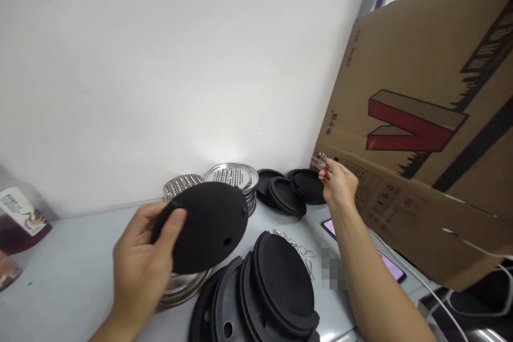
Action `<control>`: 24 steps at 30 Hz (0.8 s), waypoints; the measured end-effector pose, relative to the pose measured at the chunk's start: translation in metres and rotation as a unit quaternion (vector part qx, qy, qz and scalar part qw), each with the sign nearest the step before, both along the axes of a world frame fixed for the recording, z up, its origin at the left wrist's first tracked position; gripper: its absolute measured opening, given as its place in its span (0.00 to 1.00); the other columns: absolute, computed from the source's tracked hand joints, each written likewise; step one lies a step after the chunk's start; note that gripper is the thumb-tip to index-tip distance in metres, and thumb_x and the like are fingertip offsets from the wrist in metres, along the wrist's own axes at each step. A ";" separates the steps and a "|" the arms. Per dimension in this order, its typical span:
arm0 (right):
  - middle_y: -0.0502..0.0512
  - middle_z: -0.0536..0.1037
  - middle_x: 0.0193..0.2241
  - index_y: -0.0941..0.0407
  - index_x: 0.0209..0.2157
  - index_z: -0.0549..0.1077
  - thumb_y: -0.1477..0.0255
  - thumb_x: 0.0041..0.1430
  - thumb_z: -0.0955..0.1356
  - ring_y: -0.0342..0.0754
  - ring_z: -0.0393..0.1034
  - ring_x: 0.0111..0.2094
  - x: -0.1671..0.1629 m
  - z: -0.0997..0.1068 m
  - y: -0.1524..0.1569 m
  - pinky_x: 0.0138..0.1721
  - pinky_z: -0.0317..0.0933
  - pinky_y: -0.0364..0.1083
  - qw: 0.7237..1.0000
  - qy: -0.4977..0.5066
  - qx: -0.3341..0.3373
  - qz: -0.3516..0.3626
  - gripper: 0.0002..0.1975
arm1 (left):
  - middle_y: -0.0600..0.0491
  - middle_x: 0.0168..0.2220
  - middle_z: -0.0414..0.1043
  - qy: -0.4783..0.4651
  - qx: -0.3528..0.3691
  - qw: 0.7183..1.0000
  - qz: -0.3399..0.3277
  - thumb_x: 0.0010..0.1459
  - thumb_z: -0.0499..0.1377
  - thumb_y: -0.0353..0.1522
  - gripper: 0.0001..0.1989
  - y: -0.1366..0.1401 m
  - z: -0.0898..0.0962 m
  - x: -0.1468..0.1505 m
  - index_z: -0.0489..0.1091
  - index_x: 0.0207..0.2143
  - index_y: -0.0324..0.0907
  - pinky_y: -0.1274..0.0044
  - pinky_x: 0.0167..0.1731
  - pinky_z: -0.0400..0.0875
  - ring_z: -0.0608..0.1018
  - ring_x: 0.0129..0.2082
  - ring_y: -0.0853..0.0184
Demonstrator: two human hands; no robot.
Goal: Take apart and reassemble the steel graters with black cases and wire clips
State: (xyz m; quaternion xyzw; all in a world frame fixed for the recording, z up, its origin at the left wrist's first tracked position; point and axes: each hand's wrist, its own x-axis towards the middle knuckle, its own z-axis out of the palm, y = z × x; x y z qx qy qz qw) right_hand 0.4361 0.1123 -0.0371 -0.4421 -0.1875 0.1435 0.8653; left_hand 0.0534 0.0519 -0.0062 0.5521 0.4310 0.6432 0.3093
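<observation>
My left hand (142, 262) grips a flat black round disc (210, 224) by its left edge, thumb on the near face, and holds it tilted above the table. A small hole shows near the disc's lower edge. Out to the right, my right hand (340, 180) is raised with its fingers pinched on a small metal wire clip (323, 157), whose thin ends stick out past the fingertips. Similar wire clips (304, 251) lie loose on the table. Just below the held disc, more black discs with raised rims (284, 278) lean in an overlapping pile.
Perforated metal grater discs (230, 175) are stacked by the wall, beside other black discs (286, 196). Metal rings (182, 289) lie partly under the held disc. A large cardboard box (409, 69), a phone (391, 268) and a white cable (427, 288) are right; a labelled container (24, 212) stands left.
</observation>
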 end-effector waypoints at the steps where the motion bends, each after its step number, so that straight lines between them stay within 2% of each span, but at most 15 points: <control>1: 0.47 0.73 0.19 0.60 0.26 0.73 0.70 0.43 0.73 0.36 0.64 0.15 0.002 0.003 -0.003 0.14 0.58 0.34 1.000 -0.009 0.013 -0.018 0.09 | 0.60 0.31 0.78 0.076 0.080 0.994 -0.006 0.53 0.67 0.36 0.07 0.003 0.007 0.015 0.75 0.34 0.47 0.81 0.34 0.73 0.79 0.31 0.68; 2: 0.46 0.73 0.19 0.60 0.26 0.73 0.69 0.44 0.73 0.35 0.64 0.15 0.004 0.005 -0.006 0.14 0.58 0.34 0.999 -0.017 0.025 -0.039 0.09 | 0.59 0.33 0.79 0.150 0.164 0.974 -0.050 0.55 0.66 0.34 0.06 0.007 0.013 0.033 0.77 0.37 0.48 0.79 0.38 0.73 0.79 0.33 0.67; 3: 0.45 0.73 0.20 0.59 0.27 0.72 0.68 0.45 0.72 0.35 0.63 0.15 0.006 0.007 -0.009 0.15 0.58 0.34 0.997 -0.025 0.036 -0.059 0.10 | 0.57 0.37 0.80 0.225 0.243 0.934 -0.132 0.58 0.63 0.33 0.08 0.013 0.019 0.054 0.77 0.41 0.48 0.76 0.42 0.72 0.79 0.36 0.66; 4: 0.45 0.73 0.20 0.59 0.28 0.72 0.67 0.46 0.72 0.35 0.63 0.15 0.008 0.008 -0.011 0.15 0.58 0.34 0.996 -0.031 0.044 -0.076 0.10 | 0.55 0.41 0.80 0.284 0.317 0.881 -0.206 0.62 0.60 0.33 0.09 0.021 0.023 0.077 0.76 0.44 0.47 0.74 0.45 0.71 0.79 0.40 0.65; 5: 0.45 0.73 0.20 0.59 0.28 0.72 0.66 0.46 0.72 0.35 0.63 0.15 0.009 0.009 -0.013 0.15 0.58 0.35 0.994 -0.036 0.050 -0.089 0.11 | 0.53 0.44 0.79 0.351 0.360 0.824 -0.262 0.65 0.56 0.33 0.11 0.030 0.026 0.101 0.75 0.48 0.46 0.72 0.49 0.69 0.77 0.44 0.64; 7: 0.46 0.73 0.21 0.59 0.28 0.72 0.65 0.46 0.72 0.35 0.62 0.15 0.011 0.009 -0.014 0.14 0.57 0.35 0.992 -0.043 0.055 -0.103 0.12 | 0.50 0.48 0.77 0.486 0.398 0.717 -0.302 0.69 0.50 0.32 0.15 0.050 0.025 0.151 0.72 0.51 0.42 0.69 0.51 0.67 0.74 0.50 0.62; 8: 0.46 0.73 0.20 0.59 0.27 0.72 0.64 0.46 0.72 0.35 0.62 0.15 0.012 0.009 -0.014 0.14 0.56 0.35 0.992 -0.046 0.056 -0.107 0.12 | 0.49 0.48 0.77 0.546 0.393 0.677 -0.299 0.69 0.50 0.31 0.15 0.059 0.022 0.174 0.72 0.51 0.43 0.67 0.51 0.66 0.72 0.51 0.61; 9: 0.46 0.73 0.20 0.59 0.27 0.72 0.64 0.46 0.72 0.35 0.62 0.15 0.012 0.008 -0.013 0.14 0.56 0.35 0.991 -0.048 0.056 -0.109 0.12 | 0.48 0.47 0.77 0.569 0.385 0.662 -0.301 0.68 0.51 0.29 0.14 0.067 0.019 0.195 0.73 0.49 0.43 0.67 0.51 0.65 0.72 0.52 0.61; 12: 0.46 0.72 0.21 0.59 0.27 0.72 0.63 0.47 0.72 0.36 0.62 0.15 0.011 0.007 -0.012 0.14 0.56 0.36 0.990 -0.058 0.053 -0.115 0.13 | 0.46 0.47 0.74 0.611 0.337 0.666 -0.262 0.65 0.54 0.27 0.10 0.083 0.003 0.243 0.75 0.43 0.39 0.66 0.51 0.66 0.71 0.53 0.60; 14: 0.46 0.72 0.22 0.59 0.28 0.72 0.63 0.47 0.72 0.36 0.61 0.16 0.011 0.006 -0.010 0.15 0.56 0.37 0.991 -0.065 0.043 -0.111 0.13 | 0.46 0.48 0.72 0.638 0.279 0.682 -0.225 0.65 0.56 0.31 0.09 0.086 -0.008 0.261 0.72 0.44 0.37 0.64 0.48 0.70 0.74 0.50 0.59; 16: 0.46 0.73 0.22 0.58 0.29 0.73 0.62 0.47 0.71 0.36 0.61 0.16 0.010 0.003 -0.007 0.15 0.56 0.37 0.992 -0.074 0.021 -0.096 0.14 | 0.46 0.49 0.71 0.662 0.215 0.690 -0.199 0.64 0.59 0.34 0.13 0.088 -0.016 0.270 0.70 0.48 0.36 0.65 0.44 0.74 0.76 0.45 0.61; 18: 0.47 0.73 0.23 0.59 0.31 0.73 0.61 0.48 0.71 0.36 0.62 0.16 0.009 0.000 -0.005 0.16 0.56 0.37 0.994 -0.091 -0.015 -0.064 0.15 | 0.46 0.49 0.71 0.678 0.168 0.689 -0.191 0.63 0.59 0.35 0.15 0.090 -0.019 0.272 0.68 0.50 0.37 0.65 0.43 0.75 0.77 0.44 0.61; 21: 0.49 0.74 0.23 0.60 0.32 0.75 0.62 0.48 0.70 0.37 0.64 0.17 0.009 -0.003 -0.006 0.17 0.58 0.37 0.984 -0.146 -0.103 0.022 0.15 | 0.46 0.50 0.71 0.686 0.140 0.683 -0.206 0.64 0.58 0.36 0.15 0.090 -0.011 0.259 0.69 0.50 0.38 0.63 0.45 0.74 0.76 0.46 0.60; 23: 0.51 0.74 0.20 0.61 0.28 0.77 0.64 0.46 0.72 0.39 0.65 0.17 0.010 -0.002 -0.013 0.16 0.59 0.37 0.954 -0.208 -0.182 0.114 0.13 | 0.45 0.50 0.71 0.683 0.142 0.679 -0.229 0.64 0.58 0.34 0.13 0.081 -0.001 0.239 0.70 0.49 0.38 0.63 0.46 0.73 0.75 0.48 0.59; 24: 0.52 0.74 0.18 0.62 0.26 0.78 0.66 0.44 0.73 0.40 0.65 0.17 0.011 -0.001 -0.017 0.16 0.58 0.37 0.929 -0.244 -0.222 0.168 0.12 | 0.44 0.49 0.72 0.680 0.146 0.676 -0.244 0.63 0.58 0.34 0.13 0.072 0.003 0.225 0.71 0.48 0.37 0.63 0.47 0.72 0.75 0.49 0.57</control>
